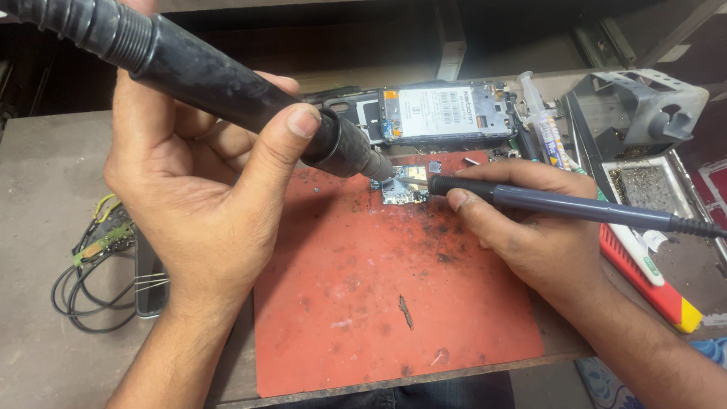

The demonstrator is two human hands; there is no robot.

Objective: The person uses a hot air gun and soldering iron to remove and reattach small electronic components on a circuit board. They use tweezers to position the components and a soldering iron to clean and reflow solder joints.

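The grey-brown worn workbench top (45, 227) carries all items observed. On it lies a red rectangular rubber work mat (379, 303), scorched and speckled black near its upper middle.

The left hand (204, 197) is clenched around a thick black hot-air wand with a ribbed hose (219, 76), thumb pressed along the barrel; the wand slants down to the right, and its metal nozzle ends just above the small circuit board. The right hand (530, 235) rests on the mat's right edge and grasps a slim dark-blue soldering iron with a black grip (560, 203) in a pen hold; the iron lies nearly level, its tip pointing left onto the board.

Behind the mat lies an opened mobile phone with a white-labelled battery in its frame (447, 113). To the right stands a grey metal iron stand with a tray of debris (644, 144). A red and yellow flat tool (651, 288) lies beside the right wrist. A clear syringe with printed label (545, 125) lies between phone and stand. At left, a coil of black wires (91, 280) lies beside a dark flat device.

The small blue circuit board with a metal shield (401, 188) sits at the mat's upper middle, between nozzle and iron tip.
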